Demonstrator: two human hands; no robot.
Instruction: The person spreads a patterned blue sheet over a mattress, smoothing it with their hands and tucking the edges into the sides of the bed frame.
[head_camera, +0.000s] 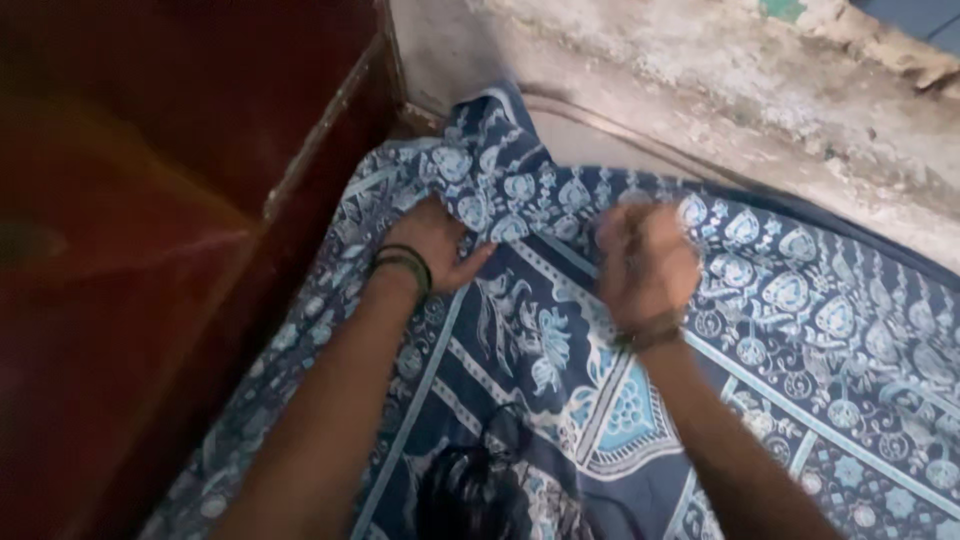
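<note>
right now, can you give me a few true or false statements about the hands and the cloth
1. Both hands are on a blue patterned cloth. True.
2. The left hand rests on a plain red towel. False: it grips a bunched fold of the blue cloth.
3. Dark bands circle the left wrist. True.
4. The right hand is raised well clear of the cloth. False: it is closed on the cloth, though blurred.
5. A dark wooden panel stands to the left of the cloth. True.

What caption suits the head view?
Both hands, left and right, grip a blue patterned bedsheet beside a dark wooden headboard.
</note>
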